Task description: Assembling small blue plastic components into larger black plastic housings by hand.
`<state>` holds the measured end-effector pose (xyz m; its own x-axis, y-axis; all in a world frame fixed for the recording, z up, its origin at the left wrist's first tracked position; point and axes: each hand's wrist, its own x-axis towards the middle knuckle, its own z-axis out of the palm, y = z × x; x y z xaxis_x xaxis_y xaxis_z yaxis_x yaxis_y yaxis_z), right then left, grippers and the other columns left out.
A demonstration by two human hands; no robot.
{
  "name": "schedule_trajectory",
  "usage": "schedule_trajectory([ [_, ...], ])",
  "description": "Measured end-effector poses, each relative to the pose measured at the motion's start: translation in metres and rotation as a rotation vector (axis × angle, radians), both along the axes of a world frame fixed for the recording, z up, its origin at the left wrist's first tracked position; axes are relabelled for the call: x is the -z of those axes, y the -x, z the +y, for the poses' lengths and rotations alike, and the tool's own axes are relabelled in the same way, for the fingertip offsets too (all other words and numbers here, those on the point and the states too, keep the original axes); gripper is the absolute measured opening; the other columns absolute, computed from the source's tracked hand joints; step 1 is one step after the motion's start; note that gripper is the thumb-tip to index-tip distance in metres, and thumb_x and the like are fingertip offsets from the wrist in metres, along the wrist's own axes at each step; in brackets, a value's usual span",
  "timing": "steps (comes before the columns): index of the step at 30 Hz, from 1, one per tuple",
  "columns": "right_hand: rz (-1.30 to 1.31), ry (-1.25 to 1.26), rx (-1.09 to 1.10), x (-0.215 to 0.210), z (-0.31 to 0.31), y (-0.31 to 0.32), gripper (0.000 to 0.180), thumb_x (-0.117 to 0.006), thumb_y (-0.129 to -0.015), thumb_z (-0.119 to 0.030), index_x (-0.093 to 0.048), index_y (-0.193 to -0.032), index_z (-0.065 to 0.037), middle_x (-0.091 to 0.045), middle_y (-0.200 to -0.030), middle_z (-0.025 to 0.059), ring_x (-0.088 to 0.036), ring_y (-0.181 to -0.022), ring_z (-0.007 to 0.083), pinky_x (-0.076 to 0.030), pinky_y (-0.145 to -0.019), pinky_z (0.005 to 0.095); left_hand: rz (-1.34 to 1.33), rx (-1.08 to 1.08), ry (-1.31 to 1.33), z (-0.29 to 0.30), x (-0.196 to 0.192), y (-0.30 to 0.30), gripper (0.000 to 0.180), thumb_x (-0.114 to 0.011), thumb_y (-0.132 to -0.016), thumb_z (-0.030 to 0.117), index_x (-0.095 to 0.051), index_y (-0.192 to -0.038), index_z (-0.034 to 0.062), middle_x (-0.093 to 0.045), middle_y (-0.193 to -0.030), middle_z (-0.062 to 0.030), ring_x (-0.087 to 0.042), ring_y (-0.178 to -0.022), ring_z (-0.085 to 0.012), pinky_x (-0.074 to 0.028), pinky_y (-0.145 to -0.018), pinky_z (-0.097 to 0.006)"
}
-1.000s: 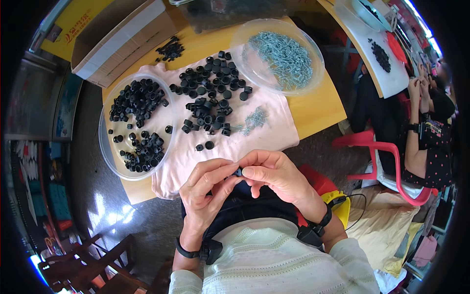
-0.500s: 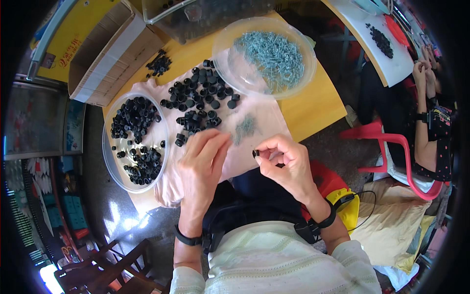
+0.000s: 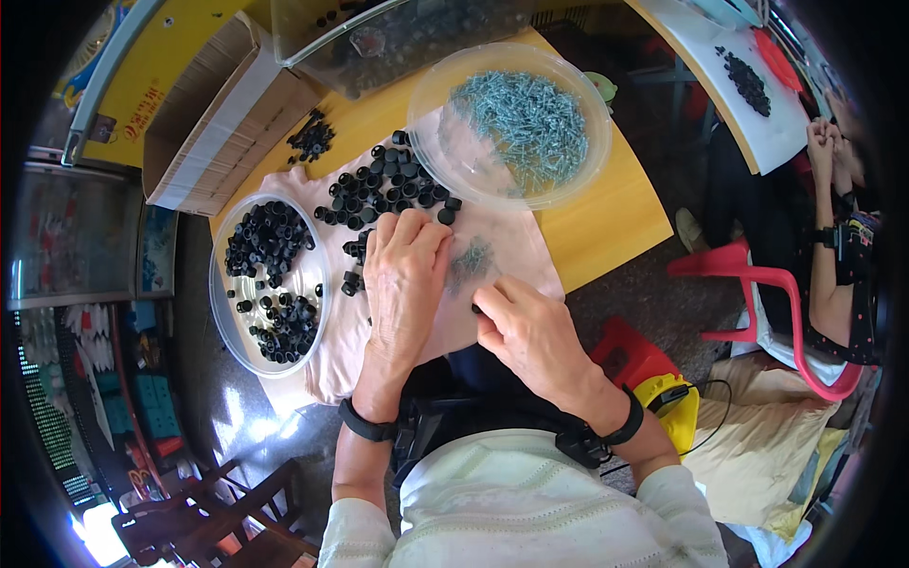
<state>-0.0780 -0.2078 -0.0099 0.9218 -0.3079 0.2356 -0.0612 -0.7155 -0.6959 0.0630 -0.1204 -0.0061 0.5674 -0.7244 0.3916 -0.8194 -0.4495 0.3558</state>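
With my left hand [image 3: 405,275] flat, fingers spread and empty over the loose black plastic caps [image 3: 383,194] on the pale pink cloth [image 3: 507,248], my right hand [image 3: 532,331] pinches one small black cap [image 3: 476,309] at the cloth's near edge, so I'd keep that grip light.

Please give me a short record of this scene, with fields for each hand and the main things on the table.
left hand: flat on pink cloth, by loose black caps
right hand: on the cloth edge, pinching a small dark part
small screw pile: between the hands
left dish: black caps
far dish: silvery screws
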Motion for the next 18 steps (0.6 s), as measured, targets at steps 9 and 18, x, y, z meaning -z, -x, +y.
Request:
schedule_trajectory([
  [9,0.123,0.041,-0.072,-0.007,0.0,-0.005,0.018,-0.062,-0.076,0.002,-0.048,-0.087,-0.002,-0.055,-0.082,0.0159,-0.06,-0.074,0.0358,-0.05,-0.062,0.0405,-0.03,0.036,-0.017,0.004,0.001,-0.002,0.009,-0.068,-0.075,0.008,-0.066,-0.083,0.0055,-0.06,-0.089,-0.0036,-0.054,-0.085,-0.0238,-0.043,-0.077,-0.035],
  [18,-0.025,-0.439,0.047,-0.011,-0.005,0.012,0.014,-0.065,-0.081,-0.001,-0.059,-0.094,-0.001,-0.061,-0.076,0.0128,-0.063,-0.066,0.0218,-0.05,-0.061,0.0314,-0.05,0.099,0.203,0.02,-0.007,0.006,0.009,-0.069,-0.074,0.003,-0.064,-0.081,0.004,-0.059,-0.088,-0.0059,-0.056,-0.08,-0.0222,-0.044,-0.074,-0.033],
])
